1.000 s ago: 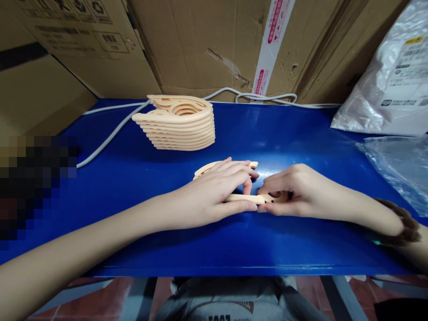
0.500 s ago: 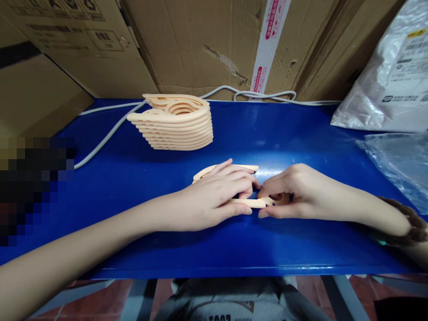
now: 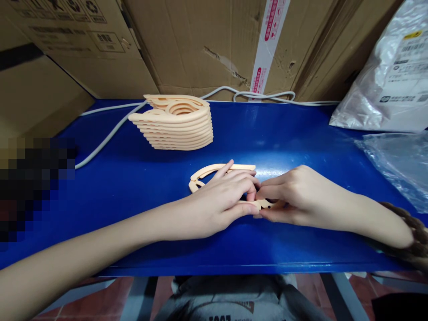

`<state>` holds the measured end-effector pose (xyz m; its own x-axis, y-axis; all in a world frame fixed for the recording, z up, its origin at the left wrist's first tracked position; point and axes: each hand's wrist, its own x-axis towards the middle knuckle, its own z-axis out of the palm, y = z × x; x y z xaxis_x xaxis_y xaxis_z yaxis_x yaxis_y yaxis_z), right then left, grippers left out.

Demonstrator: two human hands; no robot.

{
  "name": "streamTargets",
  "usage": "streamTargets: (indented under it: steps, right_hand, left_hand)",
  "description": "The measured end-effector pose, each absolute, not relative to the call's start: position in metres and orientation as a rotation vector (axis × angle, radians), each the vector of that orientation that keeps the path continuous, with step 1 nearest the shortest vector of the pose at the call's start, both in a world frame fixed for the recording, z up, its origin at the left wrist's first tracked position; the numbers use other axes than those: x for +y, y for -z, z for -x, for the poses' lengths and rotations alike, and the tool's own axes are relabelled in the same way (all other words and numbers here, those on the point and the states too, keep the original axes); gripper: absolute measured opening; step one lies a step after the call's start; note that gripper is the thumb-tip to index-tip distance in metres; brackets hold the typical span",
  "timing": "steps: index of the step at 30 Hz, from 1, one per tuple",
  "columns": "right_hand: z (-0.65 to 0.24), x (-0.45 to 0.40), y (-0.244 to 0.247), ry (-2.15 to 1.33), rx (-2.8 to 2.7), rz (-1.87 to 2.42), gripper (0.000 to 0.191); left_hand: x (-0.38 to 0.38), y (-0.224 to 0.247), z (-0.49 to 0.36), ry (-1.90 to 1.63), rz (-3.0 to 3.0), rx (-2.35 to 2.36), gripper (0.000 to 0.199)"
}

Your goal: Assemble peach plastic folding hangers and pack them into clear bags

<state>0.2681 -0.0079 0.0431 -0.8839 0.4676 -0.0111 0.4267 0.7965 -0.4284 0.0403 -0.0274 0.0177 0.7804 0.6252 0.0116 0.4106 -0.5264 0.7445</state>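
A cream plastic folding hanger (image 3: 214, 168) lies on the blue table, its curved arm showing beyond my left hand (image 3: 227, 194). That hand lies across it, thumb and fingers closed on the near arm. With thumb and fingertips, my right hand (image 3: 294, 196) pinches a small cream piece with holes (image 3: 265, 204) at the right end of this arm. The fingertips of both hands almost meet there. Much of the hanger and the joint between the parts is hidden under my fingers.
Behind my left hand stands a neat stack of similar cream hangers (image 3: 177, 127). A white cable (image 3: 110, 138) runs along the back of the blue table (image 3: 150, 178). Cardboard boxes (image 3: 187, 49) wall the back, and plastic-wrapped packages (image 3: 384, 84) rest at the right.
My left hand has shifted slightly right and toward me along the near arm, uncovering more of the hanger's curved left end. My right fingertips have drawn closer to the left thumb.
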Motion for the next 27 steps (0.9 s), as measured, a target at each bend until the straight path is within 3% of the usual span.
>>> streamTargets:
  steps: [8, 20, 27]
  right_hand:
    - [-0.2663, -0.0014, -0.0403, -0.848, -2.844, 0.703, 0.016]
    - [-0.2656, -0.0114, -0.0425, -0.548, -2.896, 0.745, 0.015]
    - [-0.2634, -0.0048, -0.0406, -0.836, -2.839, 0.767, 0.015]
  left_hand:
    - [-0.0302, -0.0145, -0.0406, -0.344, -2.218, 0.76, 0.018]
    - [-0.0279, -0.0178, -0.0406, -0.338, -2.149, 0.776, 0.014]
    - [-0.0305, -0.0163, -0.0421, -0.323, -2.153, 0.766, 0.014]
